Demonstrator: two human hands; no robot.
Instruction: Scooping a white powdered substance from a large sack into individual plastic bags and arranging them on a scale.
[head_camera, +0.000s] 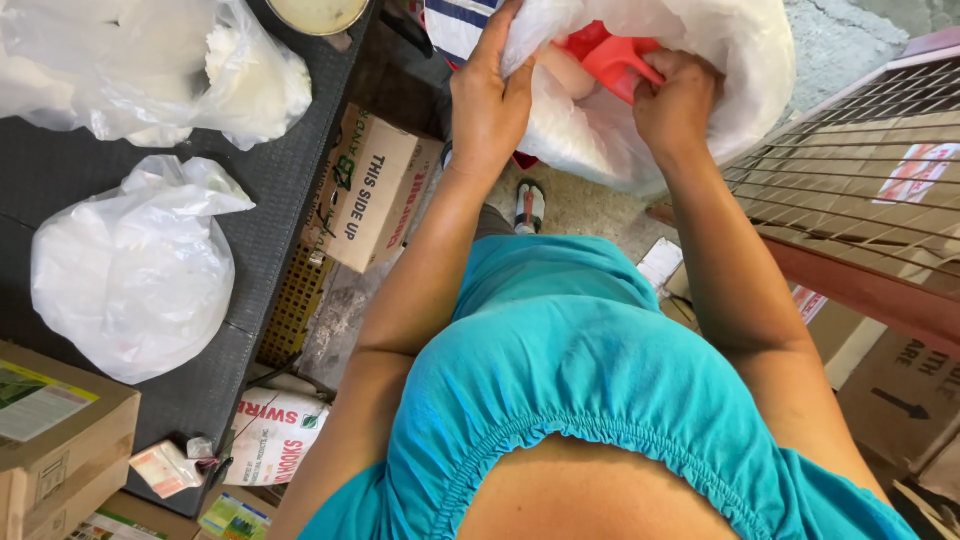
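Note:
A large white plastic bag (740, 70) hangs open in front of me at the top of the head view. My left hand (487, 100) grips its near left edge and holds the mouth apart. My right hand (675, 105) reaches inside and closes on a red plastic object (610, 55) lying in the bag. White material fills the bag's lower part.
A dark table (280, 190) on the left carries tied white plastic bags (130, 270) and a cardboard box (60, 430). Another cardboard box (375, 190) stands on the floor beside it. A wire rack (860, 180) over boxes is on the right.

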